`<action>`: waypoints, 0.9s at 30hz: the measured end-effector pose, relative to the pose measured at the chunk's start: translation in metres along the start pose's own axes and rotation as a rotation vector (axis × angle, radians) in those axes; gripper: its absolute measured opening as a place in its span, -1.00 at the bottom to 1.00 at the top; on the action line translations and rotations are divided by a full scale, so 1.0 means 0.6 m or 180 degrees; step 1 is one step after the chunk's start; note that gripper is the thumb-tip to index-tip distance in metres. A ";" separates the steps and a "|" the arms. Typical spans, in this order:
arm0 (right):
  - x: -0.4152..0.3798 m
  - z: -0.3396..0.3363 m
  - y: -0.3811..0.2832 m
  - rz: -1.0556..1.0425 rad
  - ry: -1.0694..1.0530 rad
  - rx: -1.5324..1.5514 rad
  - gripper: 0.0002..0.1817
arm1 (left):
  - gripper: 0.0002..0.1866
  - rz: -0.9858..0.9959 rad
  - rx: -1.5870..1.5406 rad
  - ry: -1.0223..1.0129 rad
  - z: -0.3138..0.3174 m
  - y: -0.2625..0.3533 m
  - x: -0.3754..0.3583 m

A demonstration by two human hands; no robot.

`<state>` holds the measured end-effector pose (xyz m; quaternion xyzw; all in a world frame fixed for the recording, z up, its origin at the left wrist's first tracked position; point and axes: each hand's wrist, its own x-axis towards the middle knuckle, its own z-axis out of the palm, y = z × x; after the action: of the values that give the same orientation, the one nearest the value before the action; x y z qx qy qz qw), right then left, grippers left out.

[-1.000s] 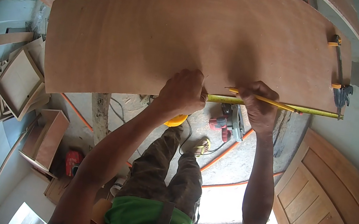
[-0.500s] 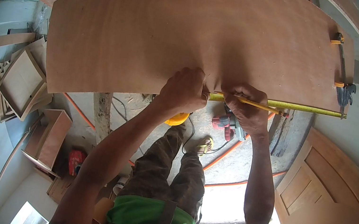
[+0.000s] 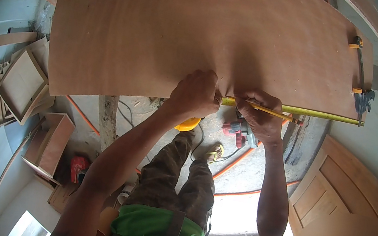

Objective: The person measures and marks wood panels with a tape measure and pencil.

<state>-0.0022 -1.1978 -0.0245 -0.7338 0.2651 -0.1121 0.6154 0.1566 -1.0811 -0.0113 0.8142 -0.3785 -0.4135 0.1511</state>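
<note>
While my left hand [image 3: 196, 94] is curling its fingers tight over the tape measure [image 3: 296, 110] along the plywood sheet's [image 3: 189, 32] near edge, my right hand [image 3: 258, 114] is pinching a pencil [image 3: 271, 112] there; marking looks underway, and I cannot make out a finished mark.

Daylight filled the room, soft and even, strongest low in the view where the floor [image 3: 237, 217] washed out to white. The plywood sheet [image 3: 189, 32] was evenly lit, with faint shadow near the hands. The fisheye lens bent straight edges into curves, and black corners ringed the frame. Focus stayed mostly sharp, softening toward the rim.
</note>
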 end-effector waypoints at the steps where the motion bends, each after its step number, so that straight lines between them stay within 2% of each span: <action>1: 0.000 0.000 0.000 0.0003 0.0001 -0.0001 -0.87 | -0.77 0.0020 -0.0072 -0.0128 -0.002 0.000 0.000; 4: 0.000 -0.003 0.000 0.0060 -0.0044 0.0011 -0.86 | -0.85 -0.0021 0.0065 0.0145 0.006 -0.001 0.000; 6: 0.001 -0.007 -0.001 0.0088 -0.0245 -0.0001 -0.85 | -0.85 0.0028 0.0043 0.0159 0.008 -0.004 0.001; 9: 0.000 0.000 0.002 0.0010 0.0044 -0.0046 -0.85 | -0.86 0.0097 -0.0008 0.0160 0.011 -0.010 0.005; 16: -0.001 0.001 -0.001 -0.0026 0.0053 -0.0057 -0.83 | -0.83 0.0139 0.0000 0.0217 0.010 -0.008 0.003; 18: -0.006 0.001 -0.006 0.0211 0.0023 0.0067 -0.83 | -0.83 0.0157 0.0028 0.0255 0.012 -0.010 0.004; 24: -0.006 -0.002 -0.005 -0.0042 -0.0064 -0.0228 -0.83 | -0.84 0.0084 -0.0030 0.0220 0.009 -0.008 0.003; 27: -0.004 -0.003 -0.009 0.0091 -0.0104 -0.0108 -0.83 | -0.85 0.0077 -0.0020 0.0166 0.007 -0.006 0.003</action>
<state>-0.0038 -1.1974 -0.0187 -0.7420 0.2674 -0.0868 0.6086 0.1559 -1.0797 -0.0169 0.8196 -0.3829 -0.3914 0.1685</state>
